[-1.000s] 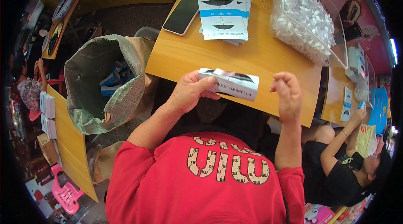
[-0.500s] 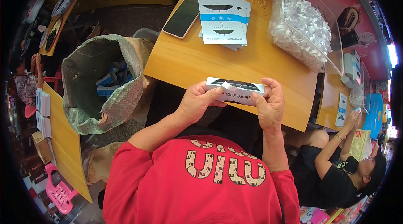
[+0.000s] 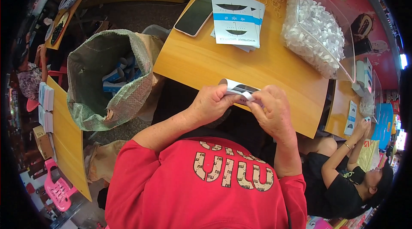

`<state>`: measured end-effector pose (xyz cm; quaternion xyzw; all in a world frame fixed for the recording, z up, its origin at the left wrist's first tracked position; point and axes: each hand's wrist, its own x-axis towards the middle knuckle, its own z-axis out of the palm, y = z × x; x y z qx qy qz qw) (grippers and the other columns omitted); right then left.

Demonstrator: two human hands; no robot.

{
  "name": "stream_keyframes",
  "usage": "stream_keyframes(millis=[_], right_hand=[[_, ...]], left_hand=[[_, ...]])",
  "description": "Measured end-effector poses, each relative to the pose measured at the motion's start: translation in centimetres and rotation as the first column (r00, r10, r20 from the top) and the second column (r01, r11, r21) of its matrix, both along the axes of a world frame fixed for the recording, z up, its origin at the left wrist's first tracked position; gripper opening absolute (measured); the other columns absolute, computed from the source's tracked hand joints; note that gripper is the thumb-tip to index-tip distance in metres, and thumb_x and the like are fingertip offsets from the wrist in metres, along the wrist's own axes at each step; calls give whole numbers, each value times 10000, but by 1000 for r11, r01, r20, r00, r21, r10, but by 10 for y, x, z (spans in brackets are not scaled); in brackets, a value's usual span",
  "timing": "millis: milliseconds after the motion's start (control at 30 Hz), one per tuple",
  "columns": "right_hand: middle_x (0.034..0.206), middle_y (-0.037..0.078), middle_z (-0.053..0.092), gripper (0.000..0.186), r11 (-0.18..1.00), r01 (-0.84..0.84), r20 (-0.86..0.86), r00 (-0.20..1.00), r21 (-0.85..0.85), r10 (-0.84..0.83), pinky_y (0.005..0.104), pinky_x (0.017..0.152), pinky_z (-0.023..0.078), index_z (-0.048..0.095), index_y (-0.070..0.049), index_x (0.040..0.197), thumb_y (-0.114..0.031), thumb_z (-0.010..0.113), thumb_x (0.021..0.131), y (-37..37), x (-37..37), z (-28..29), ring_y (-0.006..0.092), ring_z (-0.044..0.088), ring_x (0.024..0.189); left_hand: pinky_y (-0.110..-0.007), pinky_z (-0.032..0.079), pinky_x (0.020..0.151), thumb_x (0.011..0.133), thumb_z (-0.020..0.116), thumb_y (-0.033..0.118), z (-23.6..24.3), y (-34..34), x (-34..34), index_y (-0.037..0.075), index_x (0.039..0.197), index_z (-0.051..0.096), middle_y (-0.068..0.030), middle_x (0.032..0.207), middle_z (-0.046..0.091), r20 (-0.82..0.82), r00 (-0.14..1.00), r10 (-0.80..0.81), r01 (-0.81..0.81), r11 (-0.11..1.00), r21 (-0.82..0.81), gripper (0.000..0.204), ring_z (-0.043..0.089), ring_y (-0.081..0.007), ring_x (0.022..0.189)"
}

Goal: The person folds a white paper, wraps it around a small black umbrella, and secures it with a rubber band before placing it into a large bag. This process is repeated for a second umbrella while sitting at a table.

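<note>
A printed card (image 3: 241,88) is curled into a loose roll in front of me, just off the table's near edge. My left hand (image 3: 213,103) is closed around its left end, thumb on top. With thumb and forefinger, my right hand (image 3: 272,108) pinches a small white strip (image 3: 247,96) against the card's lower edge. Part of the card is hidden by the right fingers. On the table beyond lies a stack of flat umbrella-printed cards (image 3: 236,21), white with a blue band.
A phone (image 3: 194,15) lies left of the cards, rubber bands (image 3: 270,1) behind them. At right stands a clear bin (image 3: 349,57) of white curled strips. An open woven sack (image 3: 79,100) at left holds rolled cards. A co-worker (image 3: 343,173) sits at right.
The card has gone from held flat-fronted at both ends to tilted and more tightly curled. My right hand has moved from its right end onto the white strip. The view has shifted slightly.
</note>
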<state>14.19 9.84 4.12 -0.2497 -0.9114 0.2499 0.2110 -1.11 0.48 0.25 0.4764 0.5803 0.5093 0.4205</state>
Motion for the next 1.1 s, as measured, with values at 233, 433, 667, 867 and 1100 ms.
stream_keyframes(millis=[233, 433, 667, 867, 1100], right_hand=[[644, 43, 470, 19, 875, -99, -210, 978, -474, -3, 251, 556, 371, 530, -22, 711, -9, 541, 720, 5, 0, 8, 148, 467, 603], [741, 45, 528, 88, 940, 258, -548, 765, -221, -339, 200, 604, 389, 541, 31, 793, -51, 507, 787, 85, 20, 51, 103, 485, 670], [1161, 183, 422, 490, 771, 478, -125, 872, 421, -473, 347, 917, 310, 375, 12, 1175, -162, 547, 750, 143, 30, 37, 290, 402, 1084], [1267, 165, 284, 573, 953, 202, -60, 979, 227, -193, 404, 983, 166, 297, -26, 1238, -206, 554, 759, 17, -34, -25, 307, 237, 1196], [1118, 141, 434, 417, 783, 432, -231, 790, -447, -568, 314, 890, 318, 329, 19, 1181, -138, 471, 822, 65, 15, -69, 204, 402, 1054]], left_hand=[[-323, 453, 554, 774, 561, 156, -5, 8, 10, 78, 858, 581, -120, 722, 578, -238, 969, -60, 77, 995, 64, 116, 572, -284, 671], [-275, 458, 581, 798, 538, 168, -19, 4, 4, 42, 888, 562, -73, 718, 588, 24, 997, -71, 73, 988, -133, 157, 567, -171, 615], [-278, 442, 789, 890, 384, 230, -16, 18, -11, -3, 1061, 486, -64, 984, 550, 545, 830, 116, -92, 993, -71, 307, 530, -125, 881], [-271, 427, 811, 891, 385, 204, -21, 18, 0, -6, 1069, 493, -61, 995, 550, 475, 874, 97, -94, 995, -30, 296, 525, -123, 894], [-188, 360, 560, 871, 442, 197, -12, 6, -3, 16, 992, 548, 41, 669, 477, 194, 962, 193, -222, 964, 144, 242, 405, -41, 621]])
